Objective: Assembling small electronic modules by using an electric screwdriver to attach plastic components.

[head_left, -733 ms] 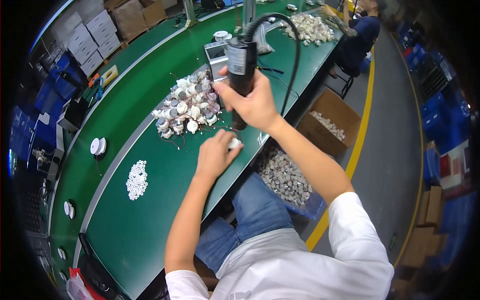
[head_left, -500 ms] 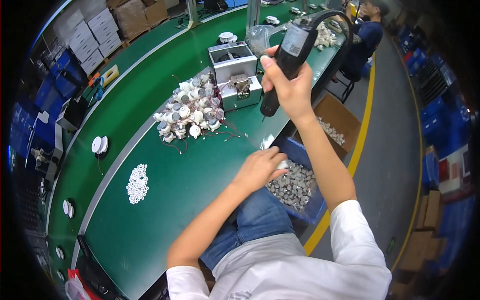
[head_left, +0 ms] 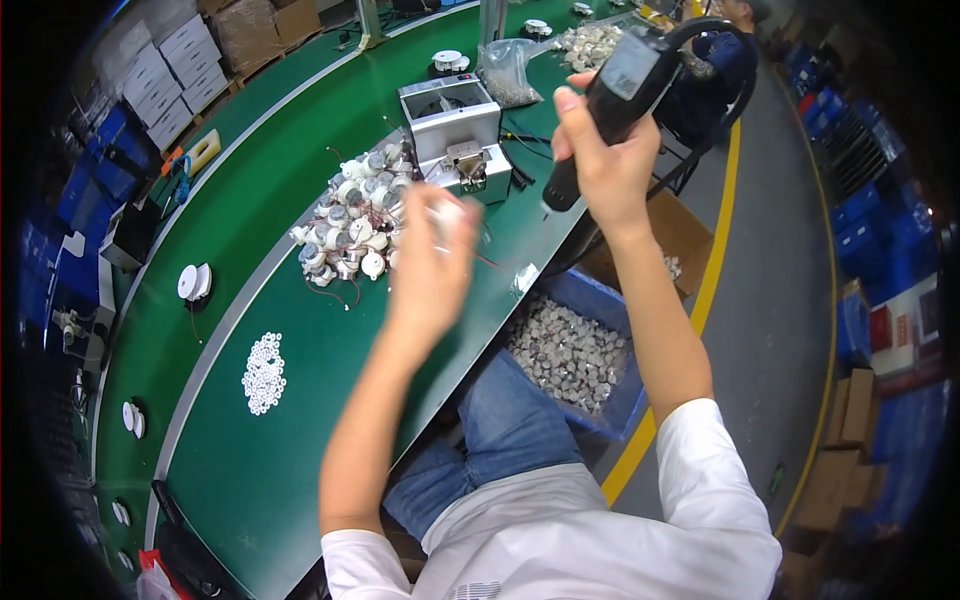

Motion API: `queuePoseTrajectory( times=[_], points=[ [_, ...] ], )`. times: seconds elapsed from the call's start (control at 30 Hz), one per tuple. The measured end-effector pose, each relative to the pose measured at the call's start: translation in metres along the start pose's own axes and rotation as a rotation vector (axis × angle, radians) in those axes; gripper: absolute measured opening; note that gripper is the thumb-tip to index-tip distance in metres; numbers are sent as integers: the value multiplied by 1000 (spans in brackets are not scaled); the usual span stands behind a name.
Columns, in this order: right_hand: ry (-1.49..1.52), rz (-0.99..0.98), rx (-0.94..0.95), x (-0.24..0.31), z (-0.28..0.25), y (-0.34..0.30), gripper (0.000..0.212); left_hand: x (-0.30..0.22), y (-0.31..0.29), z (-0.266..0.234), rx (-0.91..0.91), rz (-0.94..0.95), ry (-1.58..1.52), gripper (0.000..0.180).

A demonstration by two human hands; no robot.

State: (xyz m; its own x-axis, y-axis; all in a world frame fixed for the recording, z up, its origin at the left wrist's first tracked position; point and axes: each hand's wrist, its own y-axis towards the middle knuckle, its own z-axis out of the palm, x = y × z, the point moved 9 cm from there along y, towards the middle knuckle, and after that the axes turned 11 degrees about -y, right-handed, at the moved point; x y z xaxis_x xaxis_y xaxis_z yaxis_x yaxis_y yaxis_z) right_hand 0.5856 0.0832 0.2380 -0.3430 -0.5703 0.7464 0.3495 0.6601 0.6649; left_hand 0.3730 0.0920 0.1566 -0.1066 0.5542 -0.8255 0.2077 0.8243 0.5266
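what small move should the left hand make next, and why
Probably bring the left hand toward the screwdriver, with the white piece it appears to hold. That piece, blurred, is beside the pile of white parts, while the right hand grips the screwdriver with its tip pointing down, well apart from the piece.

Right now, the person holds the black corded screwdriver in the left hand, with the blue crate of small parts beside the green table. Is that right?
Not quite: the head view shows the black corded screwdriver in the right hand. The blue crate is indeed beside the green table.
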Motion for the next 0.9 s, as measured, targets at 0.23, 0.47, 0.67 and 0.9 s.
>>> queuePoseTrajectory(
  times=[0.23,0.47,0.67,0.9],
  points=[
    [-68,55,31,-7,-4,-13,22,-79,87,-97,98,106,54,28],
    [-82,35,49,4,19,-28,24,-35,42,-96,333,-13,434,26],
    [-49,84,63,-4,13,-37,24,-40,-31,-139,155,-212,239,17],
    [74,179,155,-6,38,-52,25,29,-92,-106,301,-155,582,16]
  ],
)
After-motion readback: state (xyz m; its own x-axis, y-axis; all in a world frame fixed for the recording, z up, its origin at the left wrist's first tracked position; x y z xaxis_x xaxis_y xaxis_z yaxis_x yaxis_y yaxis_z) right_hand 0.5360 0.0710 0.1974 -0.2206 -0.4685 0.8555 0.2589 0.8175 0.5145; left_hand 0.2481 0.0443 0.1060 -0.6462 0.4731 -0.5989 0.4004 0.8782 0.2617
